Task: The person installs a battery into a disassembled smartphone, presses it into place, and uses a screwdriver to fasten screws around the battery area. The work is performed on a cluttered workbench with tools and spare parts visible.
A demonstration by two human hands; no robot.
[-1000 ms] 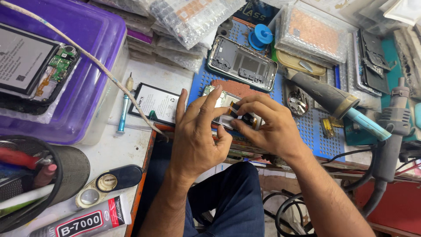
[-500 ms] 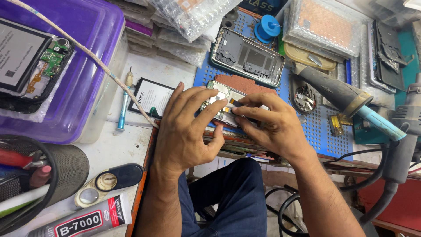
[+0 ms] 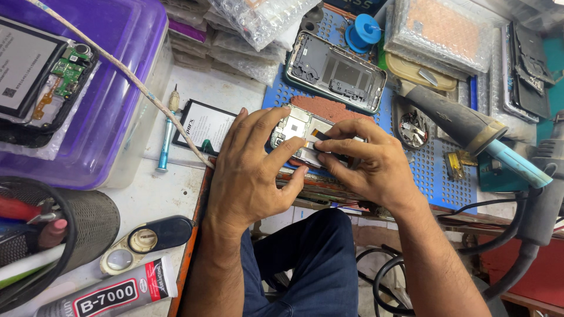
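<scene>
At bench centre, on blue perforated mat (image 3: 435, 170): opened phone (image 3: 296, 124), back off, board and flat ribbon exposed, lying flat and half hidden under both hands.

Gripped along its near-left edge by left hand (image 3: 252, 170); fingers (image 3: 267, 126) spread over the top, thumb pressed against the lower edge.

Worked at mid-body by right hand (image 3: 376, 167); forefinger and thumb pinched together on small dark part (image 3: 328, 145) at the ribbon. Whether connector, clip or tool tip: cannot tell.

Judged step: seating or freeing that part while holding the phone steady. Calls for light, straight pressure and no slack in the left grip; a slip could crease the ribbon.

Noted around: empty phone frame (image 3: 335, 73) just behind, heat tool (image 3: 464, 126) to the right, screwdriver (image 3: 166, 135) and purple box (image 3: 117, 88) to the left, glue tube (image 3: 111, 293) near.
</scene>
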